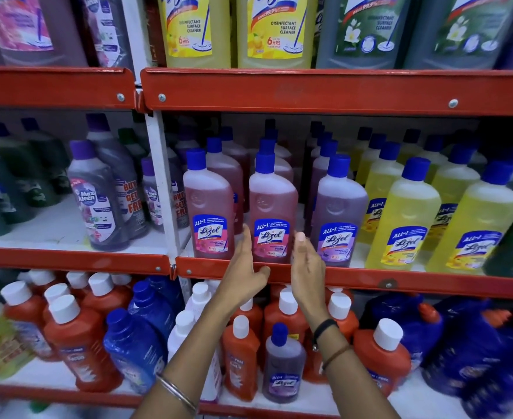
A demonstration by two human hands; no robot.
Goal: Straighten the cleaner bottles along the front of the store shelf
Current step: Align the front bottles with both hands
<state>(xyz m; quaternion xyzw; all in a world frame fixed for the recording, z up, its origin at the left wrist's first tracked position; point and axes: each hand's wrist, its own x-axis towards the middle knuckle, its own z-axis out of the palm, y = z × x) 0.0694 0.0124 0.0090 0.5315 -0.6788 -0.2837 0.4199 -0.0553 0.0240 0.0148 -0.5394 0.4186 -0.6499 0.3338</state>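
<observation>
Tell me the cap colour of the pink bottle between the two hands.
Blue. The pink bottle has a blue cap, clearest in the head view.

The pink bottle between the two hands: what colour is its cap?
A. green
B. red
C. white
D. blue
D: the pink bottle, which stands on the middle shelf between the left hand and the right hand, has a blue cap, like the bottles beside it.

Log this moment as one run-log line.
stage: straightening front row | target: middle pink Lizol bottle | left hand: open, beside its left | right hand: open, beside its right | grip: none yet
</observation>
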